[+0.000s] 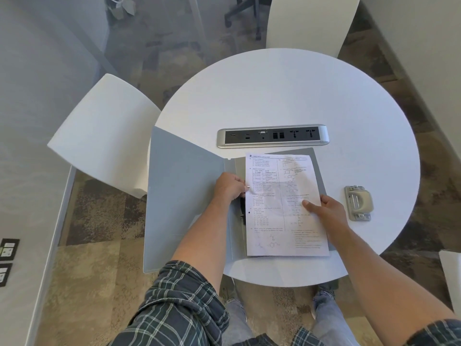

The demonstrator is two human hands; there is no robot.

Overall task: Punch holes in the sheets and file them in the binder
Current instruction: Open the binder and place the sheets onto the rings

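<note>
The printed sheet (284, 206) lies long side running away from me in the open grey binder (184, 196) on the worktop (287, 96), left hand (230, 187) pinching its left edge, right hand (324, 208) gripping its right, hole punch (358, 203) just beside.

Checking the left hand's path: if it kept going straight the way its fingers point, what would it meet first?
The left hand points right, its fingers already pinching the left edge of the printed sheet, so it would likely push further across that sheet.
</note>
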